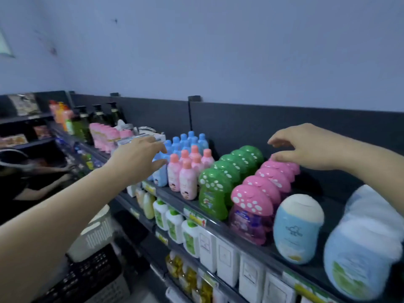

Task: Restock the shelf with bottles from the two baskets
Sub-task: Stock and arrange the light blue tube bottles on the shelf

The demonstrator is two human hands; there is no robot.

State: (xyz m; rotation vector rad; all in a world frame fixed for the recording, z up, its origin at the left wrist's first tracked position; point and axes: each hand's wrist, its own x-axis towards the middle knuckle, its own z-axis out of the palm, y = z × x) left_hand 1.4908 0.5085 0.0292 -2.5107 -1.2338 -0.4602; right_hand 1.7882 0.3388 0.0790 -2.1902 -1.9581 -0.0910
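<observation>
Top shelf (258, 248), current stock, left to right: blue-capped bottles (192, 141), pink-capped bottles (188, 178), a file of green mushroom-cap bottles (215, 189), a file of pink mushroom-cap bottles (253, 206), then round pale-blue bottles (298, 228) at the front edge.

Our left hand (140, 158): fingers spread wide, holding nothing, reaching over the blue-capped bottles. Whether it touches them, we cannot tell.

Our right hand (306, 147): loosely curled, empty, fingertips (276, 159) resting on the rearmost pink mushroom cap.

Baskets: one dark basket (94, 274) and one pale basket (96, 235), low on the left below the shelf.

Handling note, our judgement: we are squaring the rows. We press each file back from the cap tops gently, keep the labels facing out, and steady the neighbouring file, since these tall, narrow bottles would likely topple in a chain.
</observation>
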